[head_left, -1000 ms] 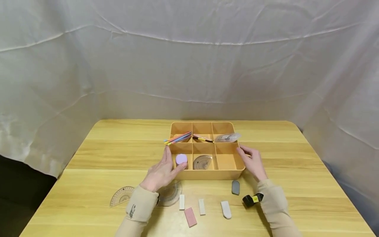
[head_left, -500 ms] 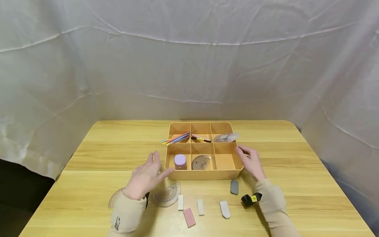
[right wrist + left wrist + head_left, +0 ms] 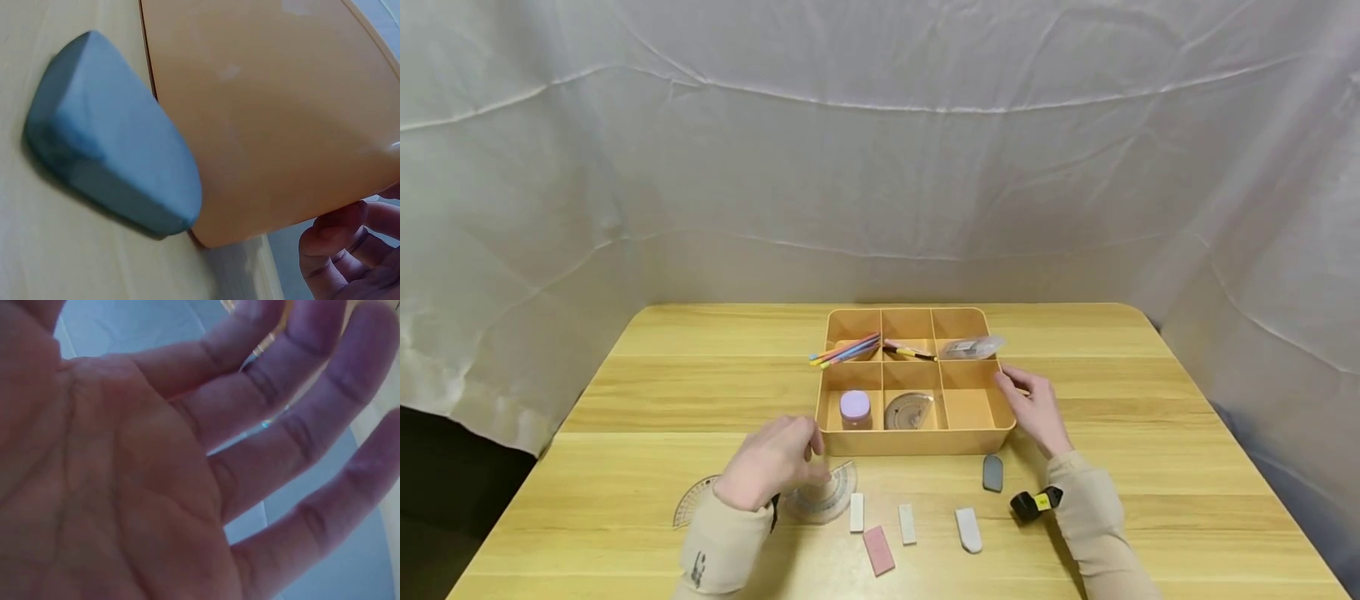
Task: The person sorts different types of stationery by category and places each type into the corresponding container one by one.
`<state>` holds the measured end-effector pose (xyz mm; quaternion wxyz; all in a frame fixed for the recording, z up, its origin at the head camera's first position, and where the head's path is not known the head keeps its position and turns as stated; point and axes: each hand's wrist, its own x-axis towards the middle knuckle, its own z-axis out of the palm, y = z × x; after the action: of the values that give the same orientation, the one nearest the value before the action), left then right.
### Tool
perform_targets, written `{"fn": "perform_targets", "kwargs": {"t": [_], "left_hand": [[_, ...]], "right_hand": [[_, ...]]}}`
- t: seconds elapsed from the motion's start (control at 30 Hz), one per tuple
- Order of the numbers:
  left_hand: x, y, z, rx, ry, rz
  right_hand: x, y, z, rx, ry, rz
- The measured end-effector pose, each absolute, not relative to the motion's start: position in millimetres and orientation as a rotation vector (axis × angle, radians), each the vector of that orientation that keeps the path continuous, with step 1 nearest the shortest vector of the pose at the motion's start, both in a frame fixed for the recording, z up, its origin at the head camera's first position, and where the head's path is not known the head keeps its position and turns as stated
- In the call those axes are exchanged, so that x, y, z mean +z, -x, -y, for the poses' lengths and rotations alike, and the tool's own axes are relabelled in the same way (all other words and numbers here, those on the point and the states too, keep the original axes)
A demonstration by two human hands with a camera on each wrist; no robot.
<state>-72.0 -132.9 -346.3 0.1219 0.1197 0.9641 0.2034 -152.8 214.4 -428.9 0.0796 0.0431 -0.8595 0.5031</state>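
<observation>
A tan organizer box [image 3: 917,442] with several compartments stands on the table. My right hand [image 3: 1036,412] grips its right wall, thumb at the rim and fingers against the outside, as the right wrist view also shows. Left of the box's front corner, my left hand [image 3: 771,462] hovers with loosely bent fingers and holds nothing. Under its fingertips lies a clear protractor [image 3: 829,503], partly hidden. In the left wrist view the palm [image 3: 137,487] is bare and the fingers are spread. A lilac-lidded jar [image 3: 855,408] and another protractor [image 3: 907,411] sit in the front compartments.
Pens [image 3: 850,350] and a clear plastic packet [image 3: 972,347] stick out of the back compartments. In front lie a grey eraser [image 3: 992,473], white erasers [image 3: 967,530] and a pink eraser [image 3: 878,550]. A semicircular protractor [image 3: 688,502] lies left; a black device [image 3: 1036,504] is by the right sleeve.
My left hand has let go of the box's left side, moved left and toward me, and lowered its now bent fingers to the clear protractor. The right hand stays on the box.
</observation>
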Motion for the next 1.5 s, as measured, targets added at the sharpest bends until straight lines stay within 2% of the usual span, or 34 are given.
{"fn": "perform_targets", "kwargs": {"t": [0.4,0.8,1.5], "left_hand": [[-369.2,78.3,126.9,0.592,-0.291,-2.705],[-394.5,82.1,123.1,0.374,-0.261,-2.712],[-394.7,91.3,146.1,0.478,-0.171,-2.703]], "right_hand": [[-431.2,152.7,-212.8,1.500,-0.151,2.570],[-431.4,152.6,-211.1,1.493,-0.165,2.571],[-429.9,152.2,-213.7,1.500,-0.148,2.570]]}}
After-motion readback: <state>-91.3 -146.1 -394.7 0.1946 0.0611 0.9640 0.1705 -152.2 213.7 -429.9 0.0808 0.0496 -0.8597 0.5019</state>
